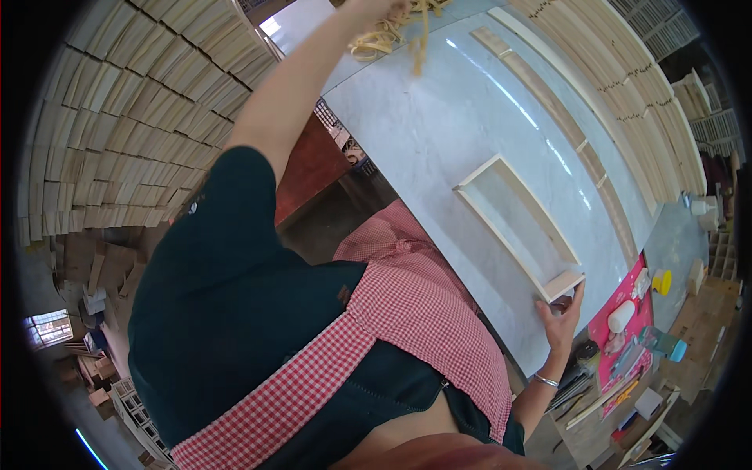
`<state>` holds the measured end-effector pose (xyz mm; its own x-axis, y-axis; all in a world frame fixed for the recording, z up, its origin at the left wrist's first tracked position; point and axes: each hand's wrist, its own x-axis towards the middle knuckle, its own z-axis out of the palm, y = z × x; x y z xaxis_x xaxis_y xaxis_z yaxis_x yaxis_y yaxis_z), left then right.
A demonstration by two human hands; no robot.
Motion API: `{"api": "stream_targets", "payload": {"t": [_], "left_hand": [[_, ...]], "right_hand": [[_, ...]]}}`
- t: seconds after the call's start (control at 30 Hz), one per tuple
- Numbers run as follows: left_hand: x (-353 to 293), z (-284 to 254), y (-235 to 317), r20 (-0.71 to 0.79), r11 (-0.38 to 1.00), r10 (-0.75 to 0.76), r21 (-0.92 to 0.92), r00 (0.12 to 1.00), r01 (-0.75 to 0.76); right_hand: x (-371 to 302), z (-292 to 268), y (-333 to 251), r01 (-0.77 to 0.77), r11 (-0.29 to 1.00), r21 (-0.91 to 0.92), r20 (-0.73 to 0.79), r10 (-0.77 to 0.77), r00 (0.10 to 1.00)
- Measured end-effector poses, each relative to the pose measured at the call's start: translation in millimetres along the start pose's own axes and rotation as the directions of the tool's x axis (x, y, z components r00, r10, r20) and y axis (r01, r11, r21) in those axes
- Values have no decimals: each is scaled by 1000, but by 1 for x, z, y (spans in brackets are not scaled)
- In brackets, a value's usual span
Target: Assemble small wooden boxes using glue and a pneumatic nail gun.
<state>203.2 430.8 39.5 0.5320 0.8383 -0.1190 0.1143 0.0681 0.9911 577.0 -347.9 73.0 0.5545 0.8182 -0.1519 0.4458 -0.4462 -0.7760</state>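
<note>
A shallow rectangular wooden frame [501, 239] lies at a slant on the pale, shiny tabletop [439, 117]. Around its near right end wraps my right hand [561, 323], thumb on one side and fingers along the other. Some of those fingers are hidden by the end piece. My left arm is stretched far out to the top edge, where my left hand [382, 8] is partly cut off. Its fingers are closed at a tangle of yellow rubber bands [377, 41], and a blurred strand hangs beside them.
Long wooden strips [540, 90] run along the table's far right side, beside stacked boards [619, 86]. At lower right, a pink mat [601, 323] carries a white bottle [621, 316], near a blue-capped clear bottle [663, 343]. Tall wood stacks [133, 117] stand at left.
</note>
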Motion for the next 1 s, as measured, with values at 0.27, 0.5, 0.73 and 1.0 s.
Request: {"api": "stream_targets", "payload": {"t": [0.27,0.5,0.73,1.0], "left_hand": [[32,42,-9,269,963,74,-270,960,1],[16,34,9,418,855,154,-511,895,92],[-143,229,142,631,985,18,120,776,-120],[-321,373,161,945,879,162,-7,284,-478]], "right_hand": [[-57,-7,21,-57,996,62,-308,73,949],[-78,-27,43,-115,993,31,-395,118,911],[-43,-6,-50,4,996,-87,-556,-51,830],[7,87,-181,486,784,385,-310,-387,869]]}}
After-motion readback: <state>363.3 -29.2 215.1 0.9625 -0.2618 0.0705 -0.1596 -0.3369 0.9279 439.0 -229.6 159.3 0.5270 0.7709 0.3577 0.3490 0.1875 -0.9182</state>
